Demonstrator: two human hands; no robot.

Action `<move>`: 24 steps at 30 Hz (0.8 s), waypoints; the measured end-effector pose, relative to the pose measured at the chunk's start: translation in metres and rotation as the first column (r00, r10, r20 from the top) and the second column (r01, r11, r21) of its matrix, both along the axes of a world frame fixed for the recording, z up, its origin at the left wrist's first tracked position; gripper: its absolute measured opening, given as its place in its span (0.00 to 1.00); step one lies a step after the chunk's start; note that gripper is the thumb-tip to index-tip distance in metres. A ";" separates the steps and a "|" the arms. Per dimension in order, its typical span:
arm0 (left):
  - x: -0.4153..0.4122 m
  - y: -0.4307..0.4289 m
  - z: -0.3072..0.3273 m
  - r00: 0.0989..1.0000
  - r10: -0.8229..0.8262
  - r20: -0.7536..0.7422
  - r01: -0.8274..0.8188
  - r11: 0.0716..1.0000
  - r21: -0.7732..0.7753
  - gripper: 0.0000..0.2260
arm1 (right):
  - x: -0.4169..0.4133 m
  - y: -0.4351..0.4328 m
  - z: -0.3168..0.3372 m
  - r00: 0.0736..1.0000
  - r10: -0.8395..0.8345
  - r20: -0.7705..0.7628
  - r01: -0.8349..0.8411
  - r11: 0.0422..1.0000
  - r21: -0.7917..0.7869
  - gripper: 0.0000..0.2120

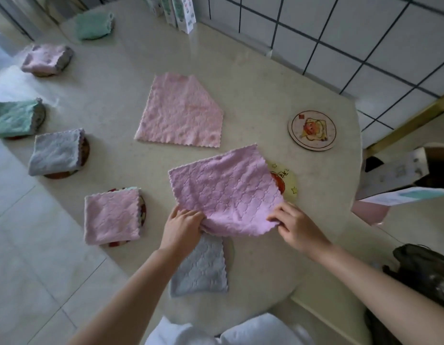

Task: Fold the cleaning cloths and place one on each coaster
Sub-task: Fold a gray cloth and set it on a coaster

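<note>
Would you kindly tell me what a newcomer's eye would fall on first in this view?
First, the lilac cloth near the middle of the table, gripped at its near edge by the left hand and the right hand, hiding part of a yellow coaster. Next, the pink cloth lying flat behind it with one corner folded, and the bare coaster at right. Folded cloths line the table's left edge.
</note>
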State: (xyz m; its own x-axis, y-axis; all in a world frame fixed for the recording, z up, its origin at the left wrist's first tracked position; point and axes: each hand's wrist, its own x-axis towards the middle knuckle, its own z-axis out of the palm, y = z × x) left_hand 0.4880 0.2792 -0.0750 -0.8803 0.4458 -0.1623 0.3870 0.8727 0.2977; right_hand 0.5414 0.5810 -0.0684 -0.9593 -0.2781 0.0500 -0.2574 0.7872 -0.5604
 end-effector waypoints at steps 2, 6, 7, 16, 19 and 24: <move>0.009 0.000 0.001 1.000 -0.002 0.026 0.002 1.000 0.009 0.22 | 0.010 0.000 -0.005 0.999 -0.011 0.053 0.014 0.999 -0.042 0.16; 0.018 -0.014 0.001 1.000 0.005 -0.004 -0.005 0.997 0.078 0.24 | 0.020 0.007 -0.004 0.991 0.000 0.137 0.013 0.996 -0.091 0.12; 0.018 -0.018 0.002 1.000 0.017 0.007 -0.018 0.994 0.112 0.20 | 0.021 0.008 -0.002 0.989 0.010 0.146 0.005 0.995 -0.100 0.10; 0.013 -0.039 0.016 0.989 -0.121 -0.080 0.138 0.958 0.253 0.10 | -0.004 0.018 0.004 0.980 -0.050 0.193 0.065 0.995 -0.075 0.03; 0.012 -0.043 0.014 0.988 -0.139 -0.072 0.154 0.948 0.277 0.07 | -0.014 0.021 0.004 0.973 -0.064 0.221 0.081 0.994 -0.073 0.02; 0.016 -0.044 0.016 0.983 0.131 0.130 -0.170 0.916 0.365 0.03 | -0.032 0.018 0.004 0.928 -0.158 0.336 0.212 0.969 -0.129 0.04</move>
